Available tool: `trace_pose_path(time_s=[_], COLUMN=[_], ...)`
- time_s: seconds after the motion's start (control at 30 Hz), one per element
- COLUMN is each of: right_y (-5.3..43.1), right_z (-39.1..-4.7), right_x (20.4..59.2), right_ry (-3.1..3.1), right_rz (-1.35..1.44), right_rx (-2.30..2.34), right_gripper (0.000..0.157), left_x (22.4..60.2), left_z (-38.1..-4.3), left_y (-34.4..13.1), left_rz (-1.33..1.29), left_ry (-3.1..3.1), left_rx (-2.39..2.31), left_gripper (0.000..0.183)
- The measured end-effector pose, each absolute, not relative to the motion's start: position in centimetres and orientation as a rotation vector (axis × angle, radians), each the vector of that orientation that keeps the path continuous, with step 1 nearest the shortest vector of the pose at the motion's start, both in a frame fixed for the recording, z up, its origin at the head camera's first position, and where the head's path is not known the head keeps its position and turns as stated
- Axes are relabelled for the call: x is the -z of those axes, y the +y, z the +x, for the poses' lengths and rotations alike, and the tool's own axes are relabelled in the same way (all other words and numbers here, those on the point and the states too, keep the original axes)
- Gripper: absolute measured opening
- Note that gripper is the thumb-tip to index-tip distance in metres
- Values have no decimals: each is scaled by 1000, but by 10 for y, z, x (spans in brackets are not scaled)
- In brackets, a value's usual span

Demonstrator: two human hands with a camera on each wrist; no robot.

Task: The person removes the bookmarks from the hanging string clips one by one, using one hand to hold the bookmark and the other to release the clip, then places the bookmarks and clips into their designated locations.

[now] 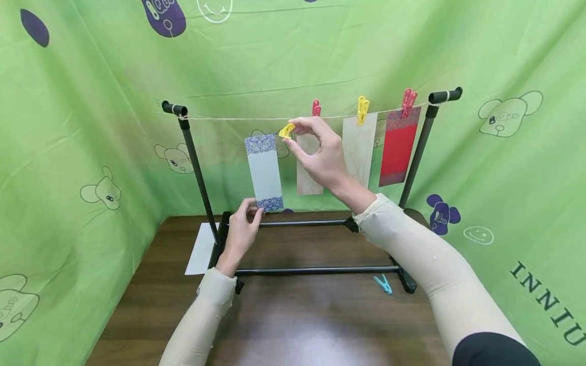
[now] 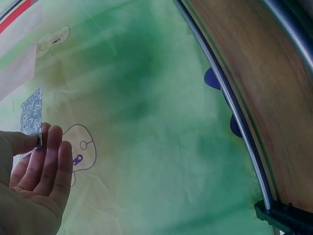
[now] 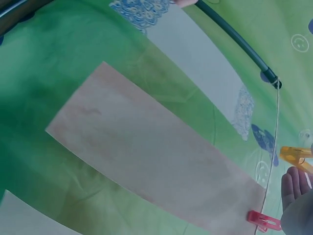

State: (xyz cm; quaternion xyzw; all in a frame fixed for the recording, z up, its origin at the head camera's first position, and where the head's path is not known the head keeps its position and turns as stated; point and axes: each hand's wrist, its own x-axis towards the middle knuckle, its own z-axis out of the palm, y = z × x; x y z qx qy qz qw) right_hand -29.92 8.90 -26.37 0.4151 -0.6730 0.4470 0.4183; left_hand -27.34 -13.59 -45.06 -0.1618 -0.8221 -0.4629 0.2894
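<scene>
My left hand [image 1: 242, 229] pinches the lower left corner of a pale card [image 1: 266, 173] with blue lace-like bands at both ends. The card stands nearly upright, its top edge a little below the string [image 1: 229, 119]. In the left wrist view, thumb and fingers grip its patterned end [image 2: 32, 112]. Just right of the card's top, my right hand [image 1: 322, 152] pinches a yellow clothespin [image 1: 287, 130] between thumb and fingertips. The right wrist view has this clothespin [image 3: 295, 155] beside the string, with a red clothespin [image 3: 263, 220] on a beige card [image 3: 156, 152] below it.
A black rack [image 1: 194, 157] holds the string. Along its right half hang a beige card [image 1: 309, 178], a cream card [image 1: 359, 147] under a yellow clothespin [image 1: 362, 110], and a red card [image 1: 399, 150]. On the table lie a blue clothespin [image 1: 383, 284] and a white sheet [image 1: 200, 250].
</scene>
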Motion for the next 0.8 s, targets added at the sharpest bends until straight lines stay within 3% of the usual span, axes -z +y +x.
trace_pose_path(time_s=[0.8], right_y=[99], right_z=[-289], right_x=[302], right_ry=[-1703], right_rz=[1038], right_rx=[-1197], right_gripper=[46], left_x=[460], left_z=[-260], left_y=[-143], left_rz=[-392], left_ry=[-2182], left_rx=[1223], left_gripper=[28])
